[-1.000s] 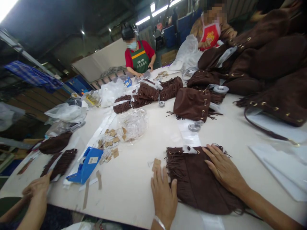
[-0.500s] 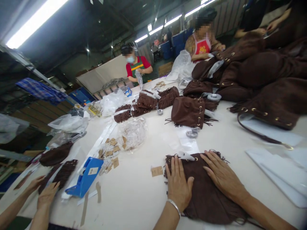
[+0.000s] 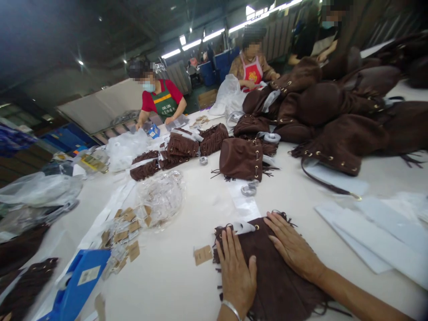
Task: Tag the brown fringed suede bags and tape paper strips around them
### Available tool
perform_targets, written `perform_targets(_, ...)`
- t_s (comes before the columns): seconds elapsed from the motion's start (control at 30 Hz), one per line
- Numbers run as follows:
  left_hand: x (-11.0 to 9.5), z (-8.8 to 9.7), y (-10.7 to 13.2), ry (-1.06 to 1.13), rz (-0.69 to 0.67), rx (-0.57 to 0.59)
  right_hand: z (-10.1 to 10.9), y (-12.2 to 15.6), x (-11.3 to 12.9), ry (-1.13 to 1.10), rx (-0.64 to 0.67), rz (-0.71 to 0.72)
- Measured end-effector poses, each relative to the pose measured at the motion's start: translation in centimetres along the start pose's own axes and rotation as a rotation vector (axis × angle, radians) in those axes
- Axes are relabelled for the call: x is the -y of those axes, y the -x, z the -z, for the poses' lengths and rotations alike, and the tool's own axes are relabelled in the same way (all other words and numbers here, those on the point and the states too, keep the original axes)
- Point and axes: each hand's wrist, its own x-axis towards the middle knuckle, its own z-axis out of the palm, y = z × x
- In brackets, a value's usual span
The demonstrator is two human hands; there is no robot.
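Note:
A dark brown fringed bag (image 3: 270, 272) lies flat on the white table in front of me, gold eyelets along its far edge. My left hand (image 3: 236, 267) rests flat on the bag's left side, fingers stretched out, a silver bangle at the wrist. On the right side my right hand (image 3: 292, 247) presses flat too, its fingers extended toward the top edge. White wrapping (image 3: 243, 228) shows at the eyelets between the hands. A brown paper tag (image 3: 203, 255) sits on the table just left of the bag.
A blue tape dispenser (image 3: 78, 283) stands at the left, near loose tags (image 3: 129, 227) and a clear plastic bag (image 3: 162, 196). Several brown bags (image 3: 238, 156) lie ahead, with a large pile (image 3: 334, 116) at right above white sheets (image 3: 377, 236). Co-workers (image 3: 163, 98) stand across the table.
My view has swung to the right, so things sit further left in it. Both hands stay flat on the bag. A neighbour's hands at the left have mostly gone out of view.

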Motion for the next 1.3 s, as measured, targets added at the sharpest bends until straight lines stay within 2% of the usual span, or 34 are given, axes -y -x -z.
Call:
perform_targets(0.3, 0.2, -0.8, 0.0, -0.009, -0.041, -0.08, 0.2, -0.6, 0.4, -0.058, -0.034, -0.008)
perform_targets(0.43, 0.0, -0.9, 0.2, 0.0, -0.119, -0.162, 0.5, -0.5, 0.9, -0.06, -0.052, -0.016)
perform_targets(0.6, -0.8, -0.8, 0.2, -0.014, -0.168, -0.263, 0.3, -0.3, 0.3, -0.039, -0.079, -0.009)
perform_targets(0.73, -1.0, -2.0, 1.4, 0.018, -0.316, -0.257, 0.4, 0.0, 0.3, -0.044, -0.058, 0.002)
perform_targets(0.87, -0.8, -3.3, 2.0, 0.02, -0.332, -0.246, 1.3, -0.8, 0.7, -0.021, -0.03, 0.009)
perform_targets(0.97, -0.6, -3.4, 1.8, 0.025, -0.334, -0.25, 3.4, -1.3, 0.6, 0.032, 0.004, 0.008)
perform_targets(1.07, -0.8, -3.0, 1.7, 0.033, -0.33, -0.236, 7.4, 0.3, -0.8, 0.109, 0.045, -0.078)
perform_targets(1.2, -1.6, -1.7, 2.0, 0.028, -0.296, -0.199, 13.8, 5.1, -4.8, 0.269, 0.126, -0.442)
perform_targets(1.3, -2.0, 0.1, 2.2, 0.054, -0.244, -0.174, 16.4, 8.0, -8.3, 0.346, 0.25, -0.621)
